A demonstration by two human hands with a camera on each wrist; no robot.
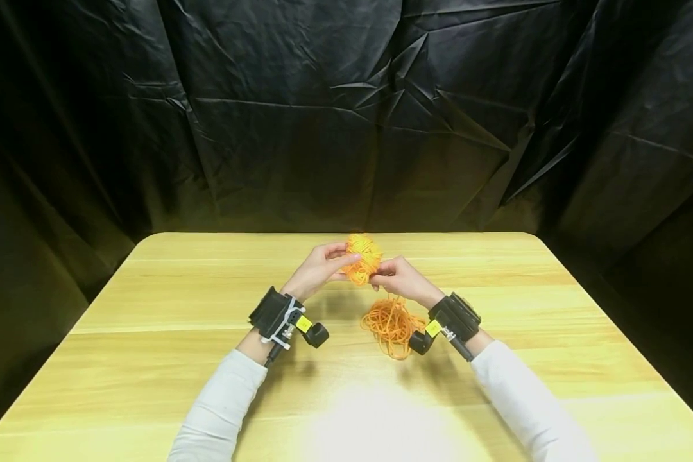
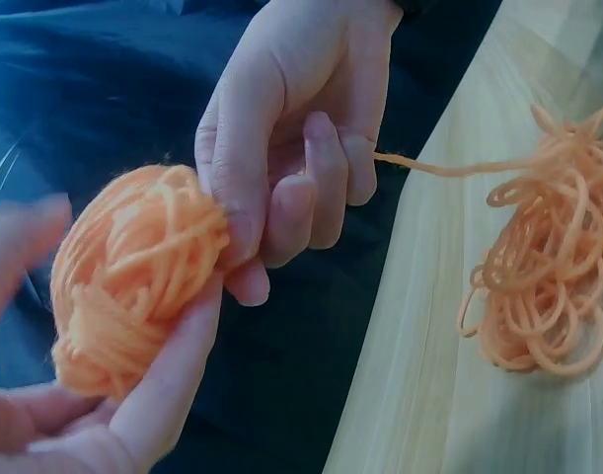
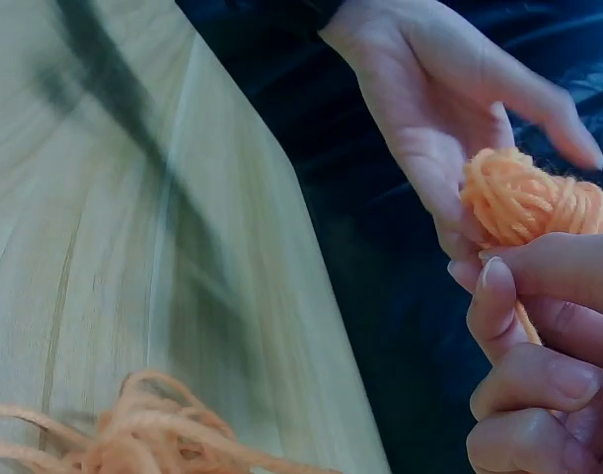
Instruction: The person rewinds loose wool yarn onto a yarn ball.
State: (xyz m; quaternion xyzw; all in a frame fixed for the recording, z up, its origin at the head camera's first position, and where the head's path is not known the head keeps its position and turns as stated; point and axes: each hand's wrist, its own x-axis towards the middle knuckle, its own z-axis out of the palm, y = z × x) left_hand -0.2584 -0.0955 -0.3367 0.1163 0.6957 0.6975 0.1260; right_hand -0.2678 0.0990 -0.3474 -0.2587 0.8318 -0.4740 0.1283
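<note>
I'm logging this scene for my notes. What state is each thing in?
Yarn ball, wound, held above the table
Loose yarn, tangled, lying on the table
Left grip, holding the yarn ball
Right grip, pinching the yarn strand beside the ball
Yarn strand, unwound, leading to loose yarn
Black curtain, hanging, creased
Wrist cameras, strapped on

Head camera: placed high and back; the table (image 1: 150, 321) and black curtain (image 1: 294, 141) are viewed forward and down.
Left wrist camera (image 1: 316, 335): the yarn ball (image 2: 133, 281) is viewed closely, toward the right hand (image 2: 301, 118).
Right wrist camera (image 1: 420, 342): faced toward the left hand (image 3: 419, 118), likewise near.
Shared by wrist views: ball, both hands, loose yarn (image 2: 548, 267).
</note>
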